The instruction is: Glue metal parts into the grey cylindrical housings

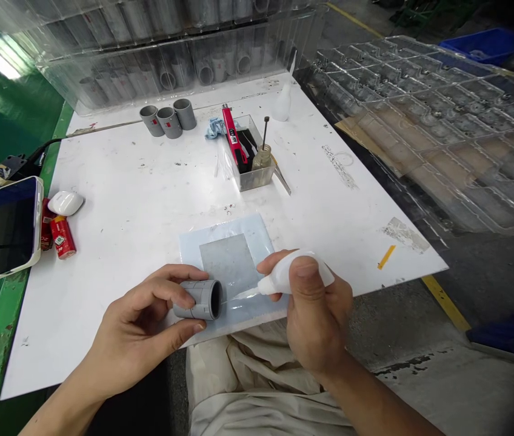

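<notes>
My left hand [143,321] is closed around a short grey plastic tube [196,299], which lies on its side with its dark open end facing right. In my right hand [318,309] is a white squeeze bottle [282,274] with a thin clear nozzle, my thumb pressed on its body. The nozzle points left, and its tip is close to the tube's open end; I cannot tell whether they touch. Beneath both lies a pale blue sheet [263,236] with a grey square [227,254] on it.
Three grey tubes [169,123] stand farther back. A clear box [257,178] holds a red-handled tool [235,136] and a small jar [263,158]; another squeeze bottle [282,104] stands behind. A phone [11,227] leans at left. Clear trays [448,115] lie right of the table.
</notes>
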Demonstrator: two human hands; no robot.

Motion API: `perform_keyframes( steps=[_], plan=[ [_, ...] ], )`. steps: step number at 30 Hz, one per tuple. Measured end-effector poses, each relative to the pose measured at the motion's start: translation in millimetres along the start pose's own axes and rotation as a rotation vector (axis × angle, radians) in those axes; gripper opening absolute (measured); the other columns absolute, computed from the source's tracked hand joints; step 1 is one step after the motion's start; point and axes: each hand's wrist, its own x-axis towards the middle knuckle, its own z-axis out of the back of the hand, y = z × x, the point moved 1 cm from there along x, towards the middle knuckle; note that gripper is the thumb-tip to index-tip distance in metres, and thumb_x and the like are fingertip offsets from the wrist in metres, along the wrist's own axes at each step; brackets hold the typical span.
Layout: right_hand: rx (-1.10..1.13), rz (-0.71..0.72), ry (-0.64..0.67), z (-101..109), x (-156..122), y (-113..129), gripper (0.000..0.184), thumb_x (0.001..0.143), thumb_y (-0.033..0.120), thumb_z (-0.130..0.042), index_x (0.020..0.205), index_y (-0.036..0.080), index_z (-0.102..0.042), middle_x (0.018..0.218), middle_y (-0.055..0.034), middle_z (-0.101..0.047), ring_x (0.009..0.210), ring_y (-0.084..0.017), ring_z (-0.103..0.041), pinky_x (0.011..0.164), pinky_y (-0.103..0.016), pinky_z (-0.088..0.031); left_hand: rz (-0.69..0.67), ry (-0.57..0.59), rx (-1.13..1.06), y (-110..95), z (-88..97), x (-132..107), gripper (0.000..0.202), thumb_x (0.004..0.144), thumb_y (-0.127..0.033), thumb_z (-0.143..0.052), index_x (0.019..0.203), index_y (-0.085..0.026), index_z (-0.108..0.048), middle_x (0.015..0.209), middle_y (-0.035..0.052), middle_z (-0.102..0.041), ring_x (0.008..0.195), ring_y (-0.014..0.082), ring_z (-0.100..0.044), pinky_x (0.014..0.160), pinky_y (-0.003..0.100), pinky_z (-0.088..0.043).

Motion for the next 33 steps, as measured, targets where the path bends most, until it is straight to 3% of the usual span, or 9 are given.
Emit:
perform_keyframes(
  steps=[11, 18, 22, 24, 27, 30, 33],
  plan=[
    [-0.057, 0.025, -0.059, -3, 3, 1, 0.044, 0.122, 0.053, -0.060, 0.095, 0.024, -0.080, 0.072, 0.0018, -0.061, 0.067, -0.023, -0.059, 0.060, -0.028, -0.049, -0.019, 0.017, 0.009, 0, 1.2, -1, 0.027, 0.091, -0.009, -0.079, 0.102, -0.032, -0.069, 0.131, 0.0005, -0.069, 0.120, 0.0165, -0.062, 0.081, 0.017, -0.055],
    [-0.032, 0.023, -0.101, -7, 5, 0, 0.047, 0.120, 0.060, -0.062, 0.094, 0.025, -0.080, 0.079, -0.0007, -0.066, 0.067, -0.025, -0.060, 0.060, -0.032, -0.050, -0.006, 0.029, 0.004, 2, 3.1, -3, 0.025, 0.092, -0.011, -0.079, 0.102, -0.032, -0.069, 0.132, 0.0005, -0.069, 0.119, 0.0160, -0.064, 0.083, 0.017, -0.056],
    [0.066, 0.022, -0.116, 3, 7, 4, 0.046, 0.117, 0.066, -0.065, 0.100, 0.027, -0.083, 0.089, -0.0055, -0.069, 0.067, -0.029, -0.062, 0.059, -0.038, -0.053, 0.039, 0.016, 0.001, 4, 4.5, -3, 0.023, 0.092, -0.014, -0.080, 0.102, -0.031, -0.069, 0.132, 0.0022, -0.069, 0.113, 0.0162, -0.066, 0.080, 0.016, -0.056],
    [0.053, 0.067, -0.127, 15, 13, 11, 0.036, 0.116, 0.062, -0.071, 0.107, 0.029, -0.084, 0.098, -0.0061, -0.072, 0.072, -0.031, -0.067, 0.062, -0.041, -0.057, 0.062, -0.004, -0.002, 6, 6.0, -3, 0.020, 0.092, -0.018, -0.080, 0.102, -0.031, -0.069, 0.133, 0.0043, -0.069, 0.115, 0.0179, -0.066, 0.079, 0.016, -0.057],
    [-0.083, 0.212, -0.169, 43, 39, 22, 0.016, 0.111, 0.043, -0.083, 0.119, 0.029, -0.082, 0.113, -0.0045, -0.073, 0.090, -0.033, -0.072, 0.081, -0.044, -0.061, 0.086, -0.034, 0.019, 9, 7.8, -3, 0.016, 0.092, -0.025, -0.081, 0.102, -0.030, -0.070, 0.132, 0.0058, -0.071, 0.118, 0.0195, -0.069, 0.083, 0.016, -0.059],
    [-0.368, 0.310, -0.162, 73, 89, 21, 0.029, 0.107, 0.033, -0.079, 0.134, 0.024, -0.074, 0.117, -0.0056, -0.073, 0.113, -0.035, -0.067, 0.106, -0.050, -0.051, 0.080, -0.072, 0.034, 18, 7.4, -5, 0.017, 0.089, -0.033, -0.084, 0.101, -0.031, -0.072, 0.129, 0.0047, -0.074, 0.116, 0.0185, -0.073, 0.091, 0.014, -0.059],
    [-0.615, 0.304, -0.025, 93, 150, 7, 0.023, 0.100, 0.031, -0.070, 0.119, 0.018, -0.074, 0.122, -0.0089, -0.072, 0.115, -0.036, -0.065, 0.107, -0.052, -0.049, 0.057, -0.159, 0.041, 38, 7.5, -9, 0.024, 0.085, -0.041, -0.086, 0.101, -0.031, -0.072, 0.132, 0.0051, -0.074, 0.123, 0.0239, -0.071, 0.096, 0.021, -0.060]
  ],
)
